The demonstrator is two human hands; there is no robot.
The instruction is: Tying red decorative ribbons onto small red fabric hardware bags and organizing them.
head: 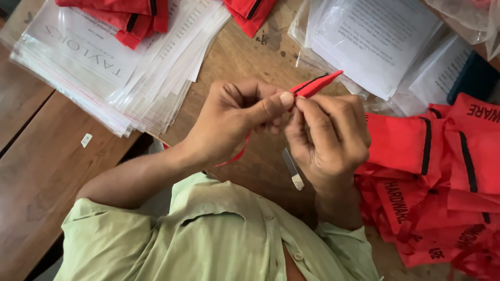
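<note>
Here both hands meet above the worktop (245,57): the left hand (234,117) and the right hand (330,140) are pinched together on a small red fabric piece (315,85) with a black stripe, its red string (237,155) trailing below. A small blade (292,169) juts under the right palm. Keeping the pinch close to the fold, clear of the red pouches (442,171) and clear bags (99,67), should help.
</note>
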